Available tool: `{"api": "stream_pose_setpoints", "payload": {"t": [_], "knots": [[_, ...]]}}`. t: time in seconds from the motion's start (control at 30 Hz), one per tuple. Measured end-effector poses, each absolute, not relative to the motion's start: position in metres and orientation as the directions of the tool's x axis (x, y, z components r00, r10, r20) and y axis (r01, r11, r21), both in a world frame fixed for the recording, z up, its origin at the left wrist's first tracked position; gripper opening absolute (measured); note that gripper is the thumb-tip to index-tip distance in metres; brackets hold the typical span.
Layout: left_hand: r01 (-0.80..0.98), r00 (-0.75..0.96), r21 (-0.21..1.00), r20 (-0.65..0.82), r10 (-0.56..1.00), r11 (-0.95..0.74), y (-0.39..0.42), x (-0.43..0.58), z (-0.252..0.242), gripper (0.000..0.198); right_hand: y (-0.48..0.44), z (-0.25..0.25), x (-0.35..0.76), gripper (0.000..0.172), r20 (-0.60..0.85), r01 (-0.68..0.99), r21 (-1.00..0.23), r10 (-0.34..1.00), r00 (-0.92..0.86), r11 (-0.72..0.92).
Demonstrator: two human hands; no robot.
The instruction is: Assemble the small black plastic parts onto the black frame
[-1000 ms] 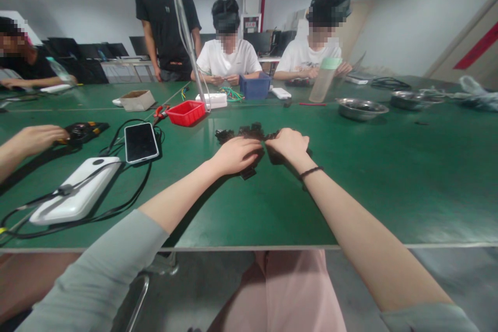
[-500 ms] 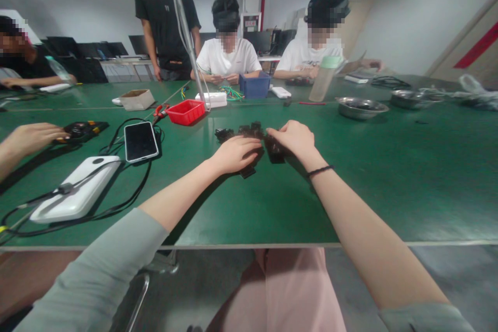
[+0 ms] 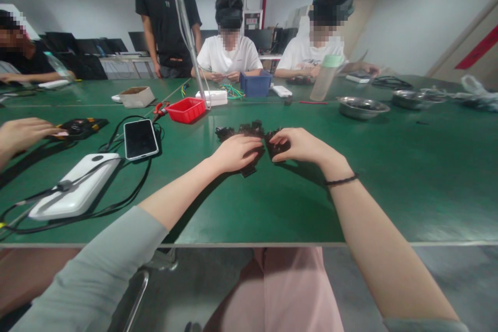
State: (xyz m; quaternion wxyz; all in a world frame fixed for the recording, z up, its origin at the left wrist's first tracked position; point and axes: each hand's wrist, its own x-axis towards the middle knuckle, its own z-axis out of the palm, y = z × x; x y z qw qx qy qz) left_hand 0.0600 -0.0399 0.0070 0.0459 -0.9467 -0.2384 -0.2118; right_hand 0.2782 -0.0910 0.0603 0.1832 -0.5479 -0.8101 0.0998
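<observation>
A group of small black parts point(image 3: 246, 128), whose exact kind I cannot make out, lies on the green table point(image 3: 249, 212) in front of me. My left hand point(image 3: 237, 153) lies over the left part, its fingers along the far side and its thumb nearer me, with the part between them. A dark corner sticks out below that thumb. Just to the right, my right hand point(image 3: 303, 144) has curled fingers and thumb on either side of another black block point(image 3: 277, 146). The two hands are close together but apart. My fingers cover much of both parts.
To the left lie a phone point(image 3: 140, 139), a white power bank point(image 3: 75, 187) with black cables, and another person's hand point(image 3: 27, 135). Beyond are a red tray point(image 3: 187, 110), a blue bin point(image 3: 256, 84), a bottle point(image 3: 327, 78) and a metal bowl point(image 3: 362, 107). Several people are around.
My right hand has turned, its wrist shifting right and its knuckles lowering, so thumb and fingers now flank the right block. My left hand has stayed in place.
</observation>
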Motion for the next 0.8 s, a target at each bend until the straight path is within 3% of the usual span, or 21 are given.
{"api": "stream_pose_setpoints", "payload": {"t": [0.23,0.8], "knots": [[0.470,0.801,0.010,0.415,0.431,-0.883,-0.040,0.060,0.007,0.034,-0.089,0.059,0.279,0.038,0.175,0.848,-0.374,0.927,-0.333,0.375],[0.497,0.794,0.008,0.400,0.458,-0.868,-0.042,0.061,0.008,0.036,-0.079,0.052,0.280,0.032,0.227,0.874,-0.265,0.908,-0.353,0.406]]}}
